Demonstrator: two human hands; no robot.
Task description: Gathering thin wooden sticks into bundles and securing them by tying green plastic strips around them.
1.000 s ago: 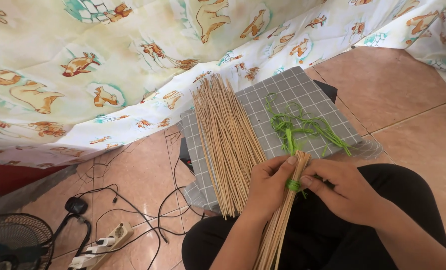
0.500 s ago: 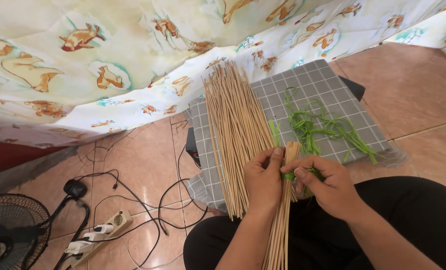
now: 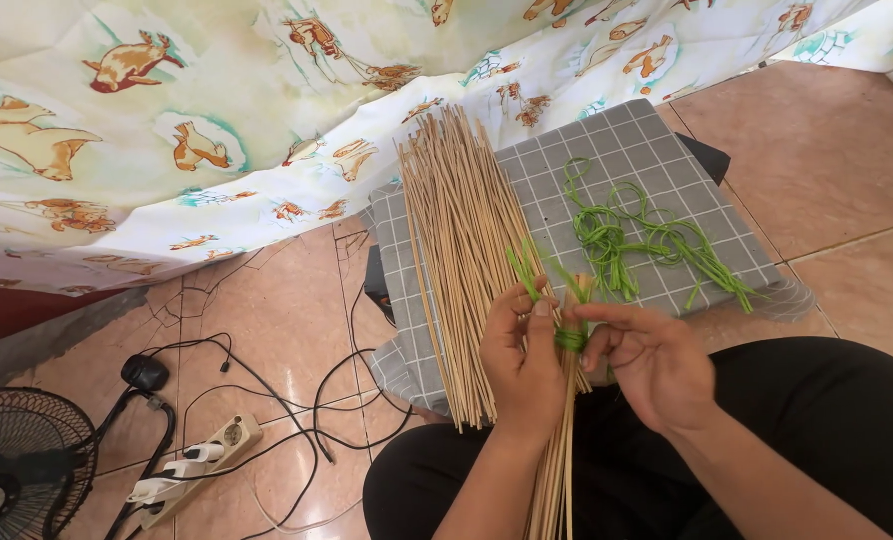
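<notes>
My left hand (image 3: pixel 527 360) grips a small bundle of thin tan sticks (image 3: pixel 557 450) that runs down over my lap. A green strip (image 3: pixel 570 338) is wound around the bundle near its top, with two loose ends sticking up by my left thumb. My right hand (image 3: pixel 647 355) pinches that green binding from the right. A large loose pile of the same sticks (image 3: pixel 462 230) lies on a grey checked cloth (image 3: pixel 627 140) just beyond my hands. More green strips (image 3: pixel 647 245) lie tangled on the cloth to the right.
A patterned cream sheet (image 3: pixel 217 120) hangs over the back. On the tiled floor at the left are black cables (image 3: pixel 267 400), a power strip (image 3: pixel 202 455) with plugs, and a black fan (image 3: pixel 17 475). My black-trousered legs (image 3: pixel 827 420) fill the lower right.
The green strip is now wound tight around the bundle with its ends pointing up by my left thumb. My right hand has shifted onto the binding.
</notes>
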